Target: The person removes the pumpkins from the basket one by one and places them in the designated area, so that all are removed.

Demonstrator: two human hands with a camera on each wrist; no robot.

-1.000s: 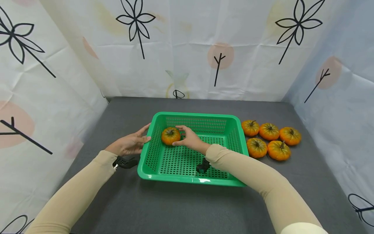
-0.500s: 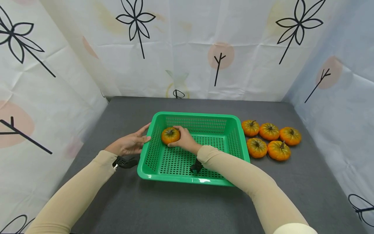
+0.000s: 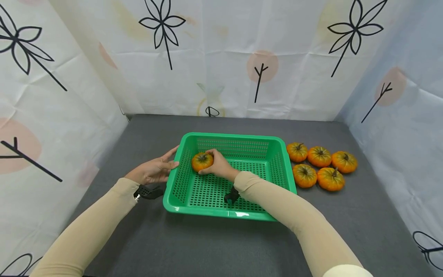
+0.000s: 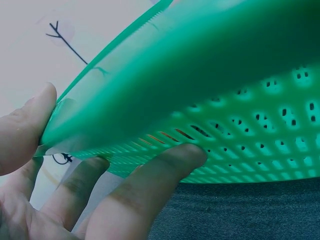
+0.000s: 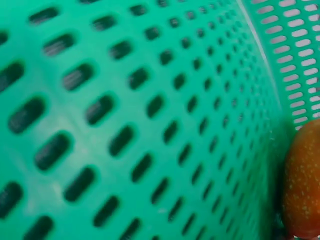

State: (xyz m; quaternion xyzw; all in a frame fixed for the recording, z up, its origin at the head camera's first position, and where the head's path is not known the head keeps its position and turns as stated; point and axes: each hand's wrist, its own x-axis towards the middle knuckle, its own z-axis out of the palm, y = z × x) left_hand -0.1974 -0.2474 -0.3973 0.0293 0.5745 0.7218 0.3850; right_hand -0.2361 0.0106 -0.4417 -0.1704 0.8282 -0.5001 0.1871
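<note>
A green plastic basket with slotted walls stands on the grey table. My left hand holds its left rim; in the left wrist view the thumb lies on the rim and the fingers bear on the outer wall from beneath. Inside the basket, near its left end, is a small orange pumpkin with green streaks. My right hand reaches in from the right and grips this pumpkin's right side. The right wrist view shows the perforated basket floor and part of the pumpkin, but no fingers.
Several more small pumpkins sit in two rows on the grey table, just right of the basket. Cloth walls with printed plants enclose the table at the back and both sides. A black wrist camera hangs over the basket floor.
My right hand has moved left and closed round the pumpkin, with its forearm following. The left hand, the basket and the pumpkins outside it stay where they were.
</note>
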